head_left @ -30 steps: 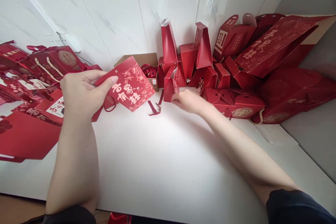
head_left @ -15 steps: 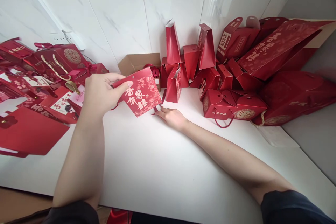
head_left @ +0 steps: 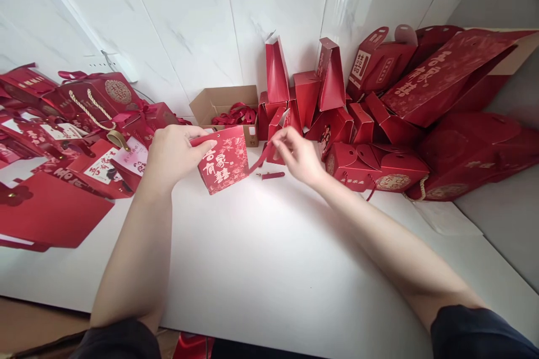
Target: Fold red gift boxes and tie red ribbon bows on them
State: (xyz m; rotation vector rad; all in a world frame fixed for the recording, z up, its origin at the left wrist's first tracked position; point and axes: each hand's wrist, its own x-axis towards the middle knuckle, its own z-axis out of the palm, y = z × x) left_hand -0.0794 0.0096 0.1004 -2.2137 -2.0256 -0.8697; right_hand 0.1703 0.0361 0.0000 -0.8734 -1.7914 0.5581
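Observation:
Closed on the top edge of a red gift box, my left hand holds it tilted over the table. Gold-white characters and pale flowers cover its front, and a small hole shows near its top. My right hand pinches a red ribbon, whose lower end hangs close to the box's right side. I cannot tell whether that end is attached there. Below the ribbon, a small dark red strap with metal studs at its left end lies flat on the table.
A cardboard box holding coiled red ribbon stands by the tiled wall. Several small red boxes are stacked behind my right hand. Bigger red gift boxes fill the right side; more boxes and bags crowd the left of the white table.
My right hand has risen from the table and moved right, drawing the ribbon up. The strap now lies on the table. My left hand has lowered the box slightly.

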